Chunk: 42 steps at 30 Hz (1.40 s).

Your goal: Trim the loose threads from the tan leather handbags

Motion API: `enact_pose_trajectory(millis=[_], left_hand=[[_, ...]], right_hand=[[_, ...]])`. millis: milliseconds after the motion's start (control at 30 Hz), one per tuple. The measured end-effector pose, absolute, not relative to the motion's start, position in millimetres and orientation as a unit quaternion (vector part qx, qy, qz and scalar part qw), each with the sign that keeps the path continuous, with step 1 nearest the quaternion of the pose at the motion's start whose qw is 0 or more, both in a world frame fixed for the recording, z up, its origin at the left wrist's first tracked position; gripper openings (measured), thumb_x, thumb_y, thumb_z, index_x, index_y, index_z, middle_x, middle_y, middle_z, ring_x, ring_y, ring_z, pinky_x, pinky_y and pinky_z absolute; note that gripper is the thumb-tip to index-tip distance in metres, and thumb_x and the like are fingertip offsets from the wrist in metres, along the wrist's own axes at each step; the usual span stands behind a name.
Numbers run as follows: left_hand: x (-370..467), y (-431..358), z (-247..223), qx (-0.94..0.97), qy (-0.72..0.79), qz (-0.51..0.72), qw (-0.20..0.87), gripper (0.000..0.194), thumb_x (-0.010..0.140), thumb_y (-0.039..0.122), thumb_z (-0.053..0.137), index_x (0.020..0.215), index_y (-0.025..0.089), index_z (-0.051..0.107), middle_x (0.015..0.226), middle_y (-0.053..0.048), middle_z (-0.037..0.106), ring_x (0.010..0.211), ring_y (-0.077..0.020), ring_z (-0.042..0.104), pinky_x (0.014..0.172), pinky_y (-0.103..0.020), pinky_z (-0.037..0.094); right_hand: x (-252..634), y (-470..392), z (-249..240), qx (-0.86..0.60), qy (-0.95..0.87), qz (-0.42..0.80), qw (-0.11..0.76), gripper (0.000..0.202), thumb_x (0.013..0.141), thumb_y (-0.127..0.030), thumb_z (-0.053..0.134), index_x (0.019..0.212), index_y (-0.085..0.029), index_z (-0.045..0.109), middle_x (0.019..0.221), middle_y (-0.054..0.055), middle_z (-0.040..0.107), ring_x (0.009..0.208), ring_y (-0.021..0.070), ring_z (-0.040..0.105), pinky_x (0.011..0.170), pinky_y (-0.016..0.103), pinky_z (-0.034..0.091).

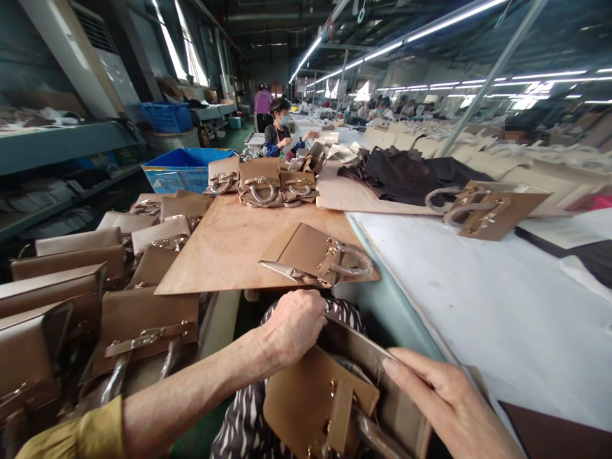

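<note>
The left hand (295, 326) is curling and the right hand (442, 386) is pinching, both gripping the rim (359, 335) of a brown bag (299, 398) on the lap (243, 421), which is wearing its handle (377, 436) and metal bits (333, 386) but gaping open, seeming only partly done.

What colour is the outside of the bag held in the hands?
The bag is tan brown outside, as the head view shows.

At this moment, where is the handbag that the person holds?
The tan handbag is at the head view's bottom centre, over the patterned garment, its edge held by the left hand and right hand.
</note>
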<state>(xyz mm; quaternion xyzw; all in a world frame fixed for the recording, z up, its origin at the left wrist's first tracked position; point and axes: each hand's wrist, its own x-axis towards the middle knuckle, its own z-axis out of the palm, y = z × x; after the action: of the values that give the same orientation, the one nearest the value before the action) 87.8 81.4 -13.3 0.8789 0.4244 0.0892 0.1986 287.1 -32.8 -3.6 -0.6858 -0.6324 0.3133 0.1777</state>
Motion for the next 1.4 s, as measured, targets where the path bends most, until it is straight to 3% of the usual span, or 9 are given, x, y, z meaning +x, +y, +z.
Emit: enact_pose_trajectory(millis=[333,600,800,967,1133,1267,1400], left_hand=[[81,85,-7,0.935,0.326,0.045,0.136,0.016,0.081,0.015,0.043,0.067,0.015,0.052,0.077,-0.005,0.059,0.072,-0.0176,0.056,0.067,-0.027,0.044],[73,76,-7,0.918,0.326,0.107,0.199,0.014,0.08,0.013,0.043,0.066,0.016,0.045,0.074,-0.001,0.055,0.068,-0.013,0.051,0.064,-0.022,0.038],[68,66,-7,0.9,0.348,0.135,0.225,0.016,0.08,0.013,0.043,0.064,0.016,0.041,0.07,0.0,0.052,0.063,-0.011,0.045,0.059,-0.022,0.033],[65,59,-9,0.895,0.35,0.146,0.236,0.016,0.081,0.015,0.042,0.065,0.016,0.04,0.071,0.0,0.05,0.064,-0.011,0.045,0.06,-0.022,0.032],[64,58,-12,0.893,0.348,0.154,0.241,0.016,0.081,0.015,0.042,0.065,0.016,0.04,0.071,0.001,0.05,0.064,-0.0108,0.044,0.06,-0.022,0.032],[65,59,-11,0.891,0.356,0.146,0.242,0.016,0.08,0.015,0.043,0.064,0.016,0.041,0.069,0.001,0.05,0.063,-0.011,0.044,0.059,-0.022,0.031],[65,60,-10,0.888,0.362,0.147,0.242,0.017,0.08,0.014,0.043,0.064,0.016,0.041,0.069,0.001,0.051,0.063,-0.0109,0.044,0.059,-0.022,0.031]], right_hand=[[290,-32,-6,-0.679,-0.623,0.352,0.163,0.04,0.087,-0.054,0.033,0.071,-0.021,0.051,0.063,-0.004,0.042,0.061,0.0127,0.043,0.054,0.018,0.037],[293,-30,3,-0.671,-0.648,0.319,0.167,0.037,0.088,-0.049,0.035,0.068,-0.02,0.049,0.061,-0.004,0.042,0.06,0.0119,0.042,0.054,0.019,0.036],[289,-31,12,-0.671,-0.641,0.306,0.214,0.034,0.085,-0.044,0.043,0.073,-0.019,0.062,0.061,-0.004,0.056,0.06,0.0138,0.05,0.056,0.019,0.04],[292,-25,7,-0.665,-0.592,0.387,0.24,0.037,0.08,-0.049,0.048,0.071,-0.017,0.065,0.066,-0.002,0.062,0.061,0.0143,0.053,0.055,0.02,0.04],[293,-15,12,-0.658,-0.564,0.461,0.189,0.036,0.078,-0.048,0.05,0.076,-0.016,0.066,0.061,-0.002,0.059,0.056,0.0127,0.049,0.05,0.021,0.035],[286,-12,22,-0.68,-0.604,0.386,0.153,0.027,0.082,-0.039,0.048,0.072,-0.019,0.063,0.062,-0.005,0.054,0.059,0.0113,0.047,0.052,0.021,0.031],[280,-14,23,-0.686,-0.655,0.295,0.116,0.031,0.087,-0.037,0.043,0.067,-0.019,0.058,0.062,-0.006,0.051,0.063,0.0108,0.048,0.058,0.021,0.032]])
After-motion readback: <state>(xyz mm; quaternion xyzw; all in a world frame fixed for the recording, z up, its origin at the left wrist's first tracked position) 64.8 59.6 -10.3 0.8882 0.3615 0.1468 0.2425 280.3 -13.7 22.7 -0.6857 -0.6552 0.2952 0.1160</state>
